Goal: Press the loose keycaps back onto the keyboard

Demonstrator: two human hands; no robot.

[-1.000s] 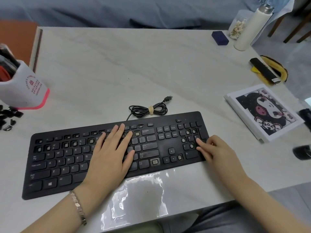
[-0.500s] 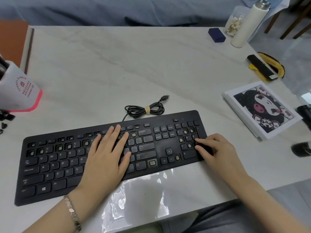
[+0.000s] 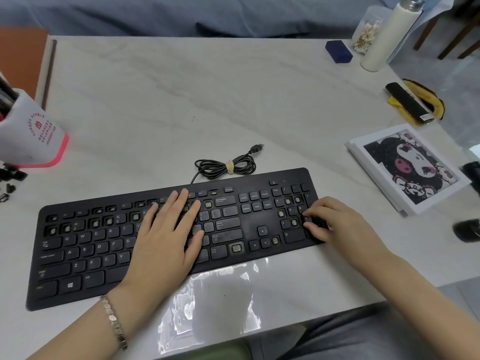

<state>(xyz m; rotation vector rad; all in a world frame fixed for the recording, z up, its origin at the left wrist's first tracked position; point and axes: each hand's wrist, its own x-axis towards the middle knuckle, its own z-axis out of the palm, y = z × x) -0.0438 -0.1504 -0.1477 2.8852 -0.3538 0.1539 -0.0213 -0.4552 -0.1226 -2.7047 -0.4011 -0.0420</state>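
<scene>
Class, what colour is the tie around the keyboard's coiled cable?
The tie is beige; head view.

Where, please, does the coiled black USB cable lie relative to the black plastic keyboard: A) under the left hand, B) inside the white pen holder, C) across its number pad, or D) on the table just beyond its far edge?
D: the coiled black USB cable lies on the pale marble-patterned table, just past the far edge of the black plastic keyboard, tied in the middle with a tan band.

Soft even light, glare on plastic sheet (image 3: 215,305).
</scene>
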